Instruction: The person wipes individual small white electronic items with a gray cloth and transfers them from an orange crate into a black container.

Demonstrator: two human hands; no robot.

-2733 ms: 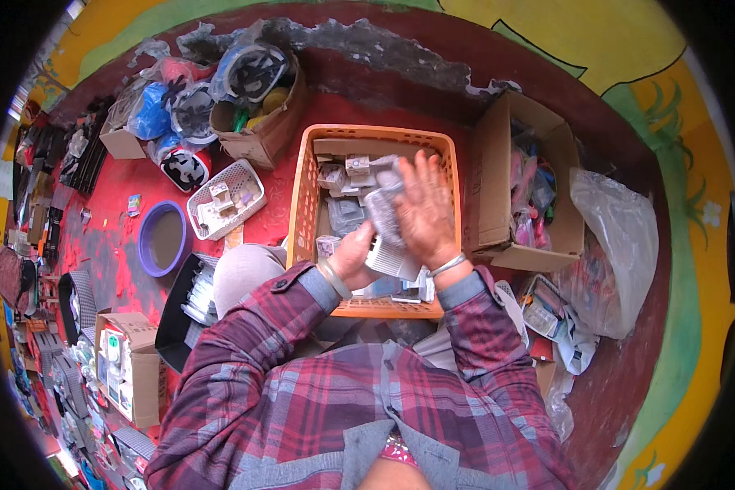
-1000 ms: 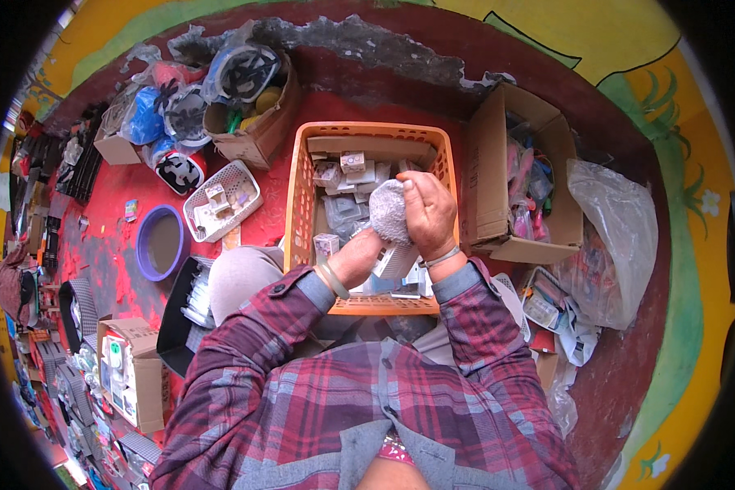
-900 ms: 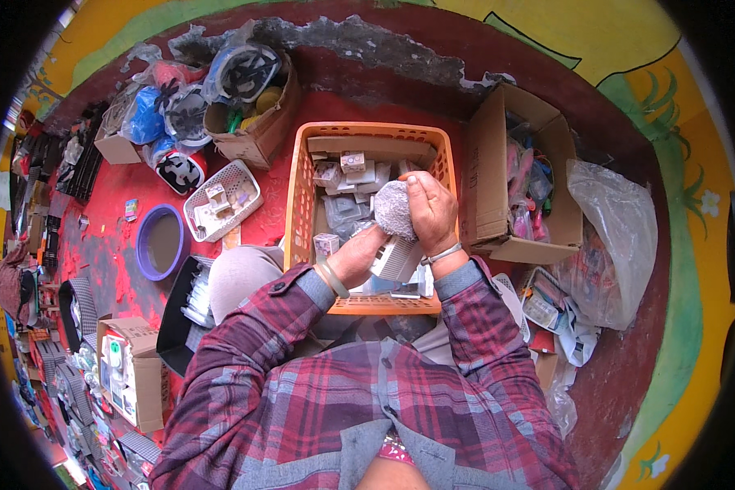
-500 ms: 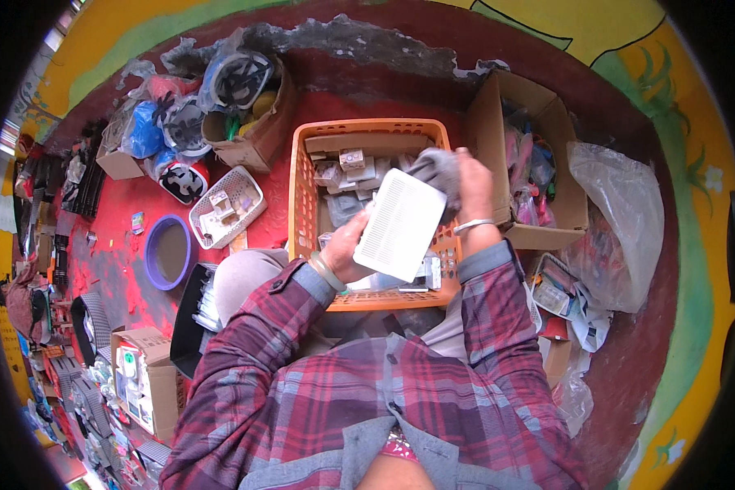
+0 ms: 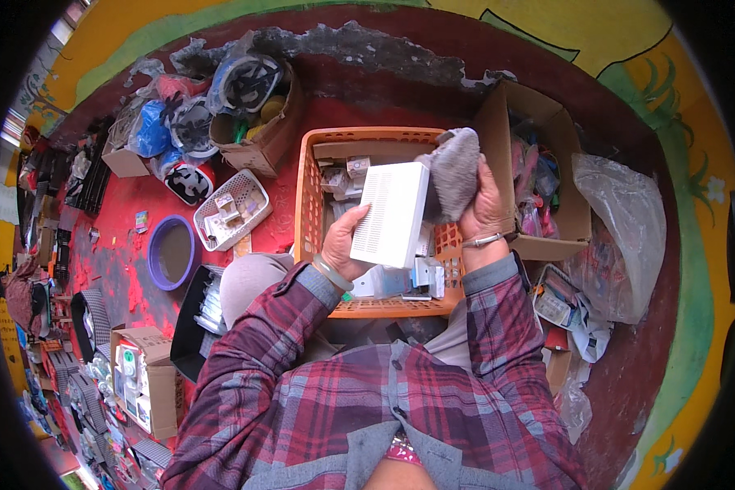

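Right above the orange basket [image 5: 392, 309], the left hand [image 5: 347, 245] holds a flat white case [image 5: 396, 214] by its lower left edge, thumb laid on the face and the other fingers mostly hidden underneath. Rows of fine slots run along the left part of that face, and the case is tilted, its top leaning to the right. The right hand [image 5: 483, 211] is curled round a grey, fuzzy cloth [image 5: 456, 173], raised just beside the case's right edge; whether cloth and case touch, I cannot tell. Some of this hand's fingers are hidden by the cloth.

Inside the basket, small patterned boxes [image 5: 358, 167] sit near the far side, with white and clear packages [image 5: 394, 282] close to the near rim. To the right stands an open cardboard box [image 5: 492, 143] beside a clear plastic bag [image 5: 629, 233]. On the left, a small white basket [image 5: 257, 216] and a purple basin [image 5: 153, 263] rest on the red floor [image 5: 143, 192].
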